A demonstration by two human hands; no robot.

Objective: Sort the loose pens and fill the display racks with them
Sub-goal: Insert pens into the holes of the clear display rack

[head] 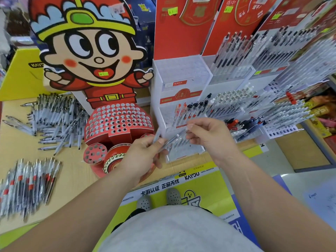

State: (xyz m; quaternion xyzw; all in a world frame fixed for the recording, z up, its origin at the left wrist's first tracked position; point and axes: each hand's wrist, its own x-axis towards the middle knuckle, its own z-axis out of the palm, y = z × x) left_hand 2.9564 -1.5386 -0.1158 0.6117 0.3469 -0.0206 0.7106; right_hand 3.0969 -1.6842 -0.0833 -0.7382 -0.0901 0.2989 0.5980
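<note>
In the head view, the left hand (143,157) grips what looks like a few clear pens (172,140), though blur hides the count. The right hand (205,137) pinches one's far end above the front tier of the white rack (181,75). The loose piles (52,119) look alike, so a pen could be mis-sorted or slip from that light pinch.

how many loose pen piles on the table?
2: a clear-barrelled pile far left beside the cartoon stand, a red-banded pile near left. Frame edge may hide more.
</note>
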